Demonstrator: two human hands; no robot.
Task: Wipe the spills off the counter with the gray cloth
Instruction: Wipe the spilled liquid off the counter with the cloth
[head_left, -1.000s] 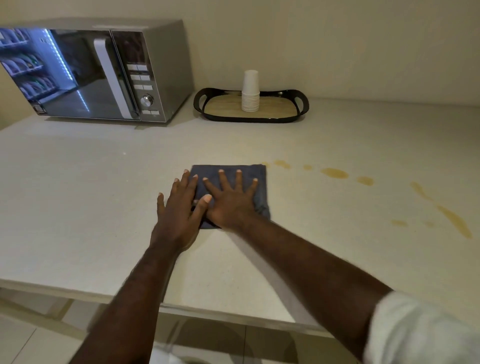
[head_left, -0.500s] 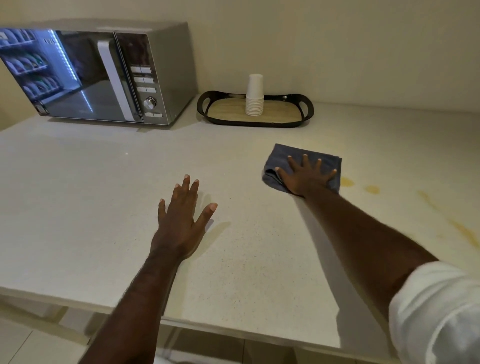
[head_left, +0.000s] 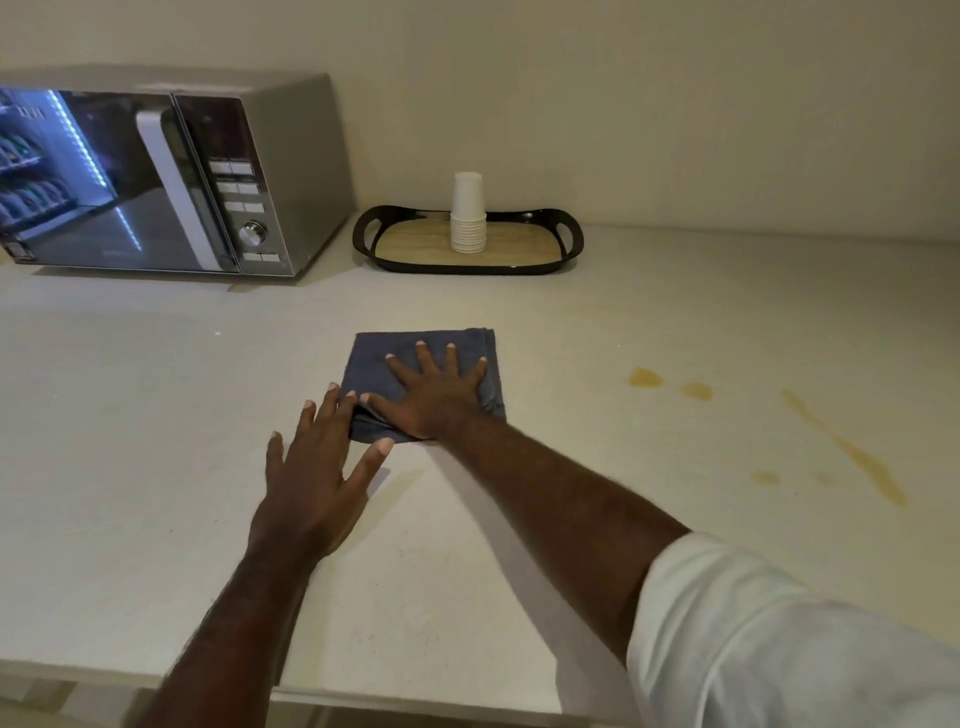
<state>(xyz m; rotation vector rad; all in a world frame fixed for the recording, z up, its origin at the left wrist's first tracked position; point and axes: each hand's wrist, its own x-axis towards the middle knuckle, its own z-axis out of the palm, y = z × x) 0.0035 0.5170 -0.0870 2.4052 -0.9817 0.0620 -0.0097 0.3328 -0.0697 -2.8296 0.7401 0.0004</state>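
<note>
1. Right hand (head_left: 436, 392) lies flat on the gray cloth (head_left: 423, 364), fingers spread, mid-bench (head_left: 156, 415).
2. Left hand (head_left: 311, 483) rests open beside it, fingertips seemingly touching the cloth's edge.
3. Yellow spills (head_left: 644, 378) remain to the right.

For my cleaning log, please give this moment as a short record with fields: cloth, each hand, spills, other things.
cloth: gray cloth, folded, flat on the counter
right hand: pressed flat on the cloth, fingers spread
left hand: open, flat on counter, fingertips at the cloth's near-left corner
spills: yellow-brown spills to the right of the cloth, not yet wiped
other: microwave; tray with stacked paper cups
</note>
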